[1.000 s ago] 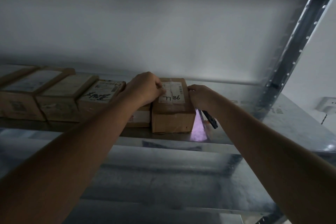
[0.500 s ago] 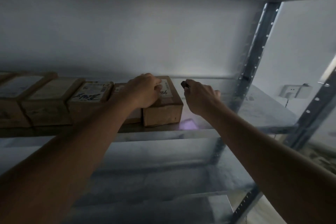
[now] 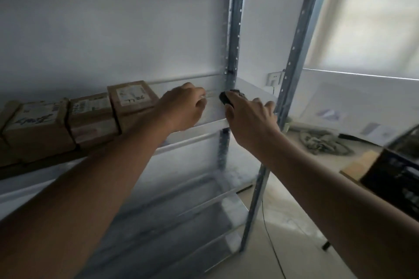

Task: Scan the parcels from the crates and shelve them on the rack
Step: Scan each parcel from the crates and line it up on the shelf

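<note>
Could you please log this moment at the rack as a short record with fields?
parcels: a row of boxes on the shelf, the rightmost marked by hand
left hand: fingers curled, right of the row, off the boxes; whether it holds anything cannot be told
right hand: grips a black scanner
floor at right: dark crate, bundle of rope

Both my bare arms reach up and forward, forearms rising from the near corners. My left hand (image 3: 181, 107) hangs with its back toward me, fingers curled under, holding nothing I can make out. Just right of it, my right hand (image 3: 249, 118) grips a small dark scanner (image 3: 227, 97), fingers wrapped around it.
</note>
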`<state>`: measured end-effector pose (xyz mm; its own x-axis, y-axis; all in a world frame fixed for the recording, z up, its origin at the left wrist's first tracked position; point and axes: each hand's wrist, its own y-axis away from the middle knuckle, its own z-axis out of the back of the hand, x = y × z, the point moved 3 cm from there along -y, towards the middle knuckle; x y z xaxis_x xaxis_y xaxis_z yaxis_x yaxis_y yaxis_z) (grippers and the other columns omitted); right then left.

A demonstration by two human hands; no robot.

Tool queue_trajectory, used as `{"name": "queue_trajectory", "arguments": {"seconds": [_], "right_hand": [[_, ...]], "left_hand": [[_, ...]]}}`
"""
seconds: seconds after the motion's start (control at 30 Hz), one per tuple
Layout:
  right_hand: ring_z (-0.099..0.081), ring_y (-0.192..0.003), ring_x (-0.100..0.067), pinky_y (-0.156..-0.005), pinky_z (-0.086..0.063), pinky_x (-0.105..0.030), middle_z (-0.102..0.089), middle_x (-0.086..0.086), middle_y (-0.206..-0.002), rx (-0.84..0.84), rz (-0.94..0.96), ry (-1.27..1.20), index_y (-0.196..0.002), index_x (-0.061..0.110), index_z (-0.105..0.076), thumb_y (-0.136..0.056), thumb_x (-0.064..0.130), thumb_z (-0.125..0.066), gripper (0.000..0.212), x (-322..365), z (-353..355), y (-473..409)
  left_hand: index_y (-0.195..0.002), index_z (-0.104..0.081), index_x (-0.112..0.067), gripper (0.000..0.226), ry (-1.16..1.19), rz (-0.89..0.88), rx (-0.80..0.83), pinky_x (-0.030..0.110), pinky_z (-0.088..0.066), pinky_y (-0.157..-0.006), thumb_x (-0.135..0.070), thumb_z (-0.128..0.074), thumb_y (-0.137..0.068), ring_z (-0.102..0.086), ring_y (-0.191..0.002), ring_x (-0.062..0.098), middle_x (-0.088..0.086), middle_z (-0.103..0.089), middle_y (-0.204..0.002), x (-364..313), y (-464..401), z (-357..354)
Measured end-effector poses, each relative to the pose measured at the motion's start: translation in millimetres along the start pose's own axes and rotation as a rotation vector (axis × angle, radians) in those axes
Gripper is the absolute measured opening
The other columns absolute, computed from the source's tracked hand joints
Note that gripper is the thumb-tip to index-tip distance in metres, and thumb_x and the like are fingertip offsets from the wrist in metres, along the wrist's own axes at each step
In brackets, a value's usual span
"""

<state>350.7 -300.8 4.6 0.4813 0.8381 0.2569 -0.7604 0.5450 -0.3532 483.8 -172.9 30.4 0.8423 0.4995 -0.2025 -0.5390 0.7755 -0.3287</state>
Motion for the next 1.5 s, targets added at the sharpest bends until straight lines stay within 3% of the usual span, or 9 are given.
{"name": "queue_trajectory", "arguments": {"seconds": [0.13,0.27,0.47,0.7,0.83,0.9,1.03,1.23,1.5], "right_hand": [[-0.058,-0.118,-0.043,-0.096,-0.045,-0.057,-0.064,-0.018,-0.132,-0.020,-0.051,0.030,-0.145,0.043,-0.039,-0.111,0.045,-0.037,0.034,-52,18,30],[-0.061,-0.109,-0.041,-0.082,-0.040,-0.050,-0.069,-0.015,-0.122,-0.040,-0.126,0.064,-0.144,0.046,-0.039,-0.110,0.048,-0.034,0.034,-116,35,66],[-0.054,-0.117,-0.044,-0.081,-0.038,-0.051,-0.062,-0.019,-0.130,-0.016,-0.321,0.099,-0.150,0.043,-0.039,-0.111,0.044,-0.038,0.038,-206,86,149],[-0.041,-0.126,-0.044,-0.085,-0.038,-0.048,-0.055,-0.025,-0.135,0.043,-0.599,0.055,-0.156,0.041,-0.037,-0.113,0.046,-0.035,0.043,-295,131,228],[-0.042,-0.122,-0.042,-0.088,-0.042,-0.051,-0.056,-0.023,-0.133,0.025,-0.706,0.047,-0.157,0.041,-0.035,-0.113,0.046,-0.035,0.044,-346,146,250],[-0.042,-0.121,-0.041,-0.084,-0.037,-0.049,-0.055,-0.023,-0.132,0.018,-0.760,0.047,-0.157,0.040,-0.035,-0.113,0.045,-0.034,0.043,-372,153,255],[-0.042,-0.121,-0.041,-0.083,-0.035,-0.048,-0.054,-0.023,-0.133,0.012,-0.849,0.061,-0.157,0.040,-0.035,-0.114,0.046,-0.033,0.044,-423,158,254],[-0.041,-0.124,-0.041,-0.084,-0.035,-0.049,-0.054,-0.023,-0.134,0.011,-0.972,0.084,-0.158,0.041,-0.034,-0.113,0.047,-0.033,0.045,-511,150,222],[-0.046,-0.129,-0.042,-0.094,-0.036,-0.055,-0.059,-0.018,-0.138,0.027,-1.075,0.049,-0.156,0.046,-0.033,-0.109,0.058,-0.035,0.048,-640,122,168]], "left_hand": [[-0.146,-0.062,-0.017,0.057,0.001,-0.112,0.061,0.050,-0.048,-0.111,-0.047,-0.036,-0.104,-0.059,-0.134,0.035,0.012,-0.061,-0.149,-65,1,-16],[-0.159,-0.048,-0.021,0.052,0.007,-0.221,0.105,0.047,-0.041,-0.119,-0.043,-0.042,-0.112,-0.048,-0.146,0.030,0.006,-0.048,-0.163,-137,5,-39],[-0.159,-0.045,-0.026,0.060,0.071,-0.321,0.192,0.050,-0.042,-0.119,-0.057,-0.044,-0.108,-0.045,-0.150,0.026,0.001,-0.045,-0.165,-249,18,-78],[-0.157,-0.048,-0.021,0.055,0.108,-0.458,0.257,0.042,-0.046,-0.108,-0.049,-0.048,-0.110,-0.054,-0.137,0.026,0.004,-0.052,-0.157,-375,21,-116],[-0.157,-0.046,-0.024,0.056,0.124,-0.524,0.299,0.053,-0.045,-0.113,-0.052,-0.046,-0.108,-0.052,-0.137,0.031,0.008,-0.054,-0.154,-430,2,-144],[-0.157,-0.047,-0.023,0.057,0.128,-0.564,0.312,0.056,-0.042,-0.115,-0.053,-0.045,-0.108,-0.051,-0.140,0.032,0.009,-0.053,-0.155,-456,-11,-158],[-0.152,-0.052,-0.019,0.050,0.164,-0.633,0.339,0.048,-0.041,-0.114,-0.046,-0.047,-0.110,-0.051,-0.139,0.030,0.008,-0.055,-0.152,-505,-44,-195],[-0.149,-0.055,-0.026,0.052,0.217,-0.690,0.394,0.055,-0.047,-0.110,-0.054,-0.045,-0.106,-0.054,-0.137,0.031,0.007,-0.058,-0.146,-566,-116,-265],[-0.152,-0.052,-0.025,0.048,0.204,-0.761,0.501,0.048,-0.047,-0.107,-0.048,-0.045,-0.110,-0.054,-0.135,0.030,0.008,-0.052,-0.150,-641,-202,-342]]}}
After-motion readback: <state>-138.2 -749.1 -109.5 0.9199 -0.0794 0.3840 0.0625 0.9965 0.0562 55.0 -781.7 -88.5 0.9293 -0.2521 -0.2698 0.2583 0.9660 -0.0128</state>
